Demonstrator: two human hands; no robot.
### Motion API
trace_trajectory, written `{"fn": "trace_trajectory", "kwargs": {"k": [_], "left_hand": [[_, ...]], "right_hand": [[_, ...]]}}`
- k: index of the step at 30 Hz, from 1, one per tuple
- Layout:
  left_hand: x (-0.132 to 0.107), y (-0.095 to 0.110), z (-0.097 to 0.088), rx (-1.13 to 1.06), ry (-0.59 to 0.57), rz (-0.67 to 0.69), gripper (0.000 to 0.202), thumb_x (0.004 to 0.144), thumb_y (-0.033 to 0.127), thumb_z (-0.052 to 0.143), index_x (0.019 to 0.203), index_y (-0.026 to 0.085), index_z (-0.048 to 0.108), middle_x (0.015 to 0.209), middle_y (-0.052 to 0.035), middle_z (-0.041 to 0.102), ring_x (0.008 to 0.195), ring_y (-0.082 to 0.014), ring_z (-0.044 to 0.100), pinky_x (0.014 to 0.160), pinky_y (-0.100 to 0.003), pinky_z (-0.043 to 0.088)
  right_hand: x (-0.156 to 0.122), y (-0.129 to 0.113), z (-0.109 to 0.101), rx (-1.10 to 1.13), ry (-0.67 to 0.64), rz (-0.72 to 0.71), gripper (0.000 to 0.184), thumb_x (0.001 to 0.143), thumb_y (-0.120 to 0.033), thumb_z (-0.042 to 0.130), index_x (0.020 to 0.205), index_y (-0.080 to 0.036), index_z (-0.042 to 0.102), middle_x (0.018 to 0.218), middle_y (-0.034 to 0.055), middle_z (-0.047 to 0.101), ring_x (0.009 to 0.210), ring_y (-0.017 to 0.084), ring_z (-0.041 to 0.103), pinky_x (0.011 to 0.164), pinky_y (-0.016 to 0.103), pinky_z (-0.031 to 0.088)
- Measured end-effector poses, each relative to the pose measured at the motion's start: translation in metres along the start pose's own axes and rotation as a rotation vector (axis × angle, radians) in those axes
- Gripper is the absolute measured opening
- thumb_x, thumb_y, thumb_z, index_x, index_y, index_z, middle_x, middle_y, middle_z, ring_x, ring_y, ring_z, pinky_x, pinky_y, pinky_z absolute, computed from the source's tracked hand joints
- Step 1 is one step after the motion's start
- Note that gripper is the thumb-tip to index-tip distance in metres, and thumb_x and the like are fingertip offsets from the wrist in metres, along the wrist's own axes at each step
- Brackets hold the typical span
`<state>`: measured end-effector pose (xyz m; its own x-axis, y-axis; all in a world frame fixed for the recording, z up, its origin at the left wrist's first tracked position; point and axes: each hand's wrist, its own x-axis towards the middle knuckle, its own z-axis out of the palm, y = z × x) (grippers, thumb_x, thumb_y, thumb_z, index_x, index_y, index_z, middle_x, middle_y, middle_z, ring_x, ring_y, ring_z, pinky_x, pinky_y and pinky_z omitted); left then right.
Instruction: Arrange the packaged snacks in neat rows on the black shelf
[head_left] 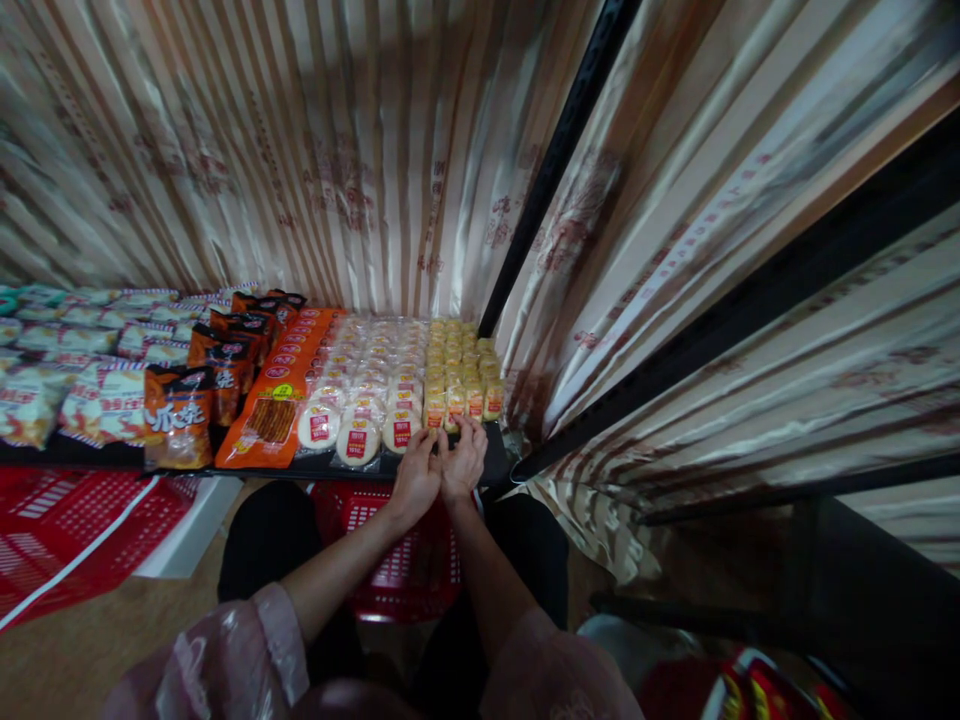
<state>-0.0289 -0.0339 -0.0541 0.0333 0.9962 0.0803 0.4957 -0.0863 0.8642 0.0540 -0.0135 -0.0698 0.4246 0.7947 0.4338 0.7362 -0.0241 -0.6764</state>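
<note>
Both hands meet at the front edge of a dark shelf, just before rows of small yellow-wrapped snack packets. My left hand is closed, its fingertips pinched together close to the front packet of the leftmost yellow row. Beside it, almost touching, my right hand has bent fingers drawn together against the front of the yellow rows. Whatever lies between the fingertips is too small and dim to make out. To the left stand rows of round white crackers in clear wrappers.
Further left lie a flat orange snack bag, orange-and-black bags and several pale snack bags. Red baskets sit below the shelf. A black upright post and pleated curtains bound the back and right.
</note>
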Motion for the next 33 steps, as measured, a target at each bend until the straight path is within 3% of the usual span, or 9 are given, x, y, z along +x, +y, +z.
{"fn": "trace_trajectory", "kwargs": {"k": [13,21,25,33], "left_hand": [[0.001,0.011,-0.004,0.018,-0.034,-0.015,0.048,0.076,0.007,0.040,0.122,0.005,0.056,0.133,-0.0166,0.049,0.126,-0.0224,0.043,0.110,-0.035,0.030],[0.002,0.010,0.004,-0.052,-0.026,-0.037,0.046,0.076,0.007,0.043,0.119,0.009,0.059,0.135,-0.0134,0.049,0.128,-0.0226,0.041,0.111,-0.038,0.029],[0.002,0.011,0.002,-0.039,-0.034,-0.038,0.044,0.076,0.007,0.043,0.118,0.006,0.059,0.135,-0.0158,0.049,0.128,-0.0227,0.042,0.111,-0.037,0.030],[-0.003,0.012,-0.003,-0.045,-0.035,0.006,0.040,0.079,0.008,0.042,0.115,0.010,0.059,0.132,-0.0136,0.051,0.128,-0.0222,0.042,0.111,-0.039,0.029]], "right_hand": [[0.001,0.003,0.001,-0.015,-0.012,0.006,0.029,0.081,-0.029,0.051,0.108,-0.021,0.059,0.113,0.0089,0.052,0.108,0.022,0.045,0.091,0.034,0.038],[0.002,0.006,0.003,-0.005,-0.018,0.014,0.028,0.082,-0.030,0.050,0.107,-0.021,0.059,0.112,0.0093,0.053,0.105,0.022,0.046,0.090,0.034,0.039],[0.002,0.005,0.003,-0.013,-0.017,0.009,0.028,0.082,-0.030,0.051,0.106,-0.020,0.060,0.111,0.0096,0.053,0.106,0.022,0.046,0.091,0.034,0.038],[0.000,0.005,0.002,-0.017,0.023,-0.006,0.027,0.082,-0.033,0.051,0.102,-0.018,0.061,0.111,0.0112,0.053,0.106,0.022,0.046,0.092,0.036,0.038]]}}
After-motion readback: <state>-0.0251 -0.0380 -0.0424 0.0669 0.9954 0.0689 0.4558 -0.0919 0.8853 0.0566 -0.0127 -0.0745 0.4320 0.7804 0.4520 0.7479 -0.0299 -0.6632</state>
